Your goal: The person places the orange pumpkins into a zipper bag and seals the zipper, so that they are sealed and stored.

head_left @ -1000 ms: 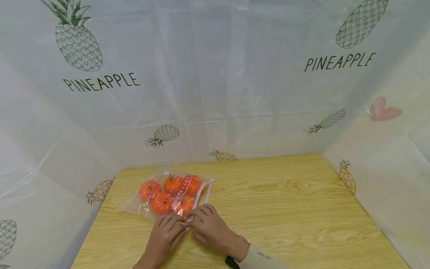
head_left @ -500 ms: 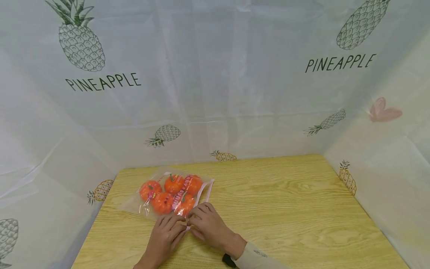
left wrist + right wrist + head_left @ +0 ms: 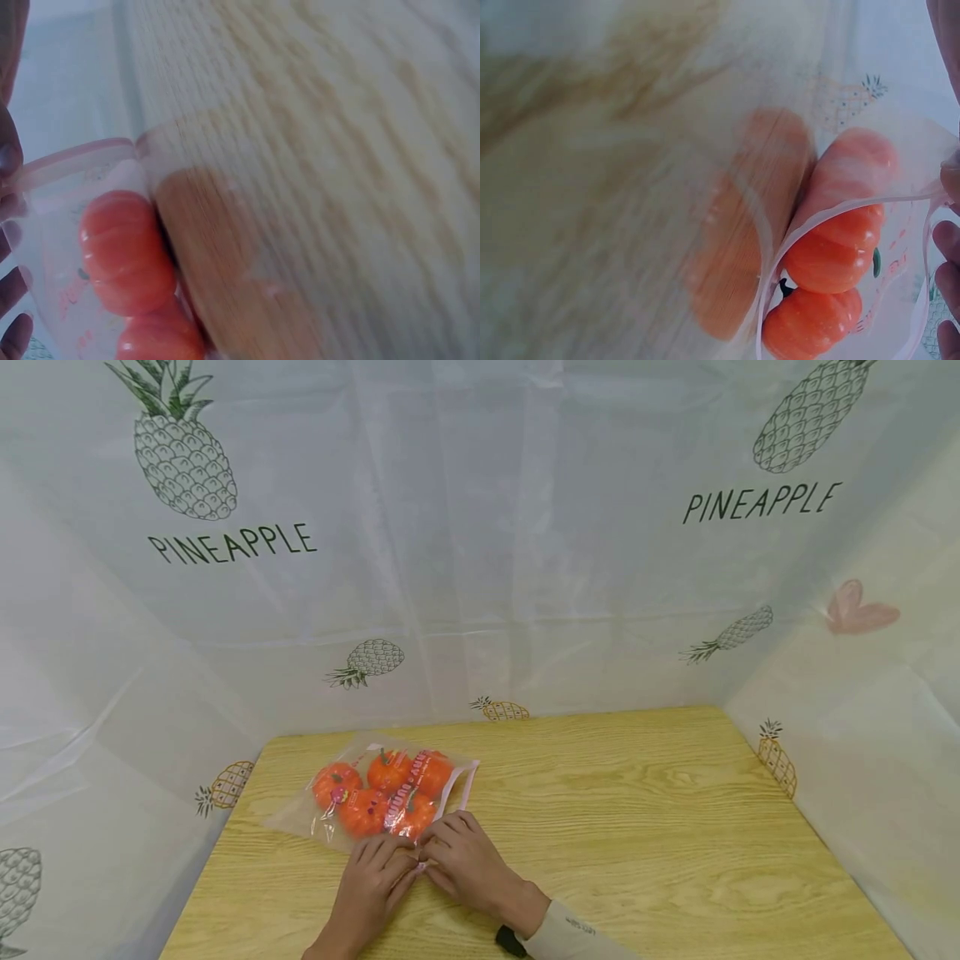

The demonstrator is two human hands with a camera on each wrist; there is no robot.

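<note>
A clear zip bag with pink lettering lies flat at the table's left side. Several small orange pumpkins fill it. Its mouth, edged by a pink zip strip, faces right and gapes at the far part; the right wrist view shows this gap over the pumpkins. At the near corner of the mouth my left hand pinches the strip. Right beside it, my right hand pinches the same edge, fingertips almost meeting the left ones. Fingers show along the bag's edge in the left wrist view.
The wood-grain table stretches away to the right of the bag. White curtains printed with pineapples hang behind it and on both sides. A black object shows under the right sleeve.
My right fingers have edged slightly left toward the left fingertips at the bag's corner. The bag and pumpkins lie where they were.
</note>
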